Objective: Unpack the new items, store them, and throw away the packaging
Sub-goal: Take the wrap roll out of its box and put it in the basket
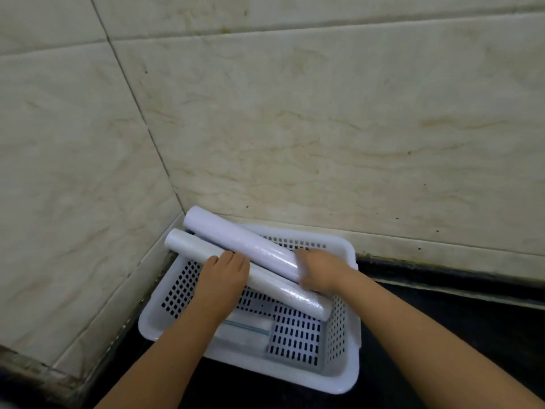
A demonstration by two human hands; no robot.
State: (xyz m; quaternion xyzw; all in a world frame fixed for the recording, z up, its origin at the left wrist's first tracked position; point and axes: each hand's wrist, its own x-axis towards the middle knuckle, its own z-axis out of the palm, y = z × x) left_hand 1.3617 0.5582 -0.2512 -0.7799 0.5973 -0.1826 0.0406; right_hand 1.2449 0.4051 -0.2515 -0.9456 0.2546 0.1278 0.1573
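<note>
Two rolls lie side by side across a white perforated basket [339, 376] that sits on a dark surface [442, 335] in the corner of a tiled wall [295, 128]. The pale lilac roll [236, 240] is the farther one; its far end juts past the basket's back rim toward the corner. The white roll [283, 289] lies just in front of it, touching it along much of its length, with its near end resting against the basket's right wall.

The left hand [225, 274] lies flat over the middle of the white roll, fingers [227, 256] spread and pressing down, not curled around it. The right hand [318, 271] cups the near end of the lilac roll, its fingers wrapped loosely over the end; how firmly it grips cannot be told.

Both rolls look light and stiff along their length, and their glossy film skin suggests they would slide easily against each other and against the plastic. As cylinders they would likely roll if left on a rim, so a hold around the middle or a cupped end seems safest.

Count: two rolls, one basket, and one flat clear pouch [250, 332] with a blue strip lying on the basket floor, partly under the left forearm. No loose packaging shows.
</note>
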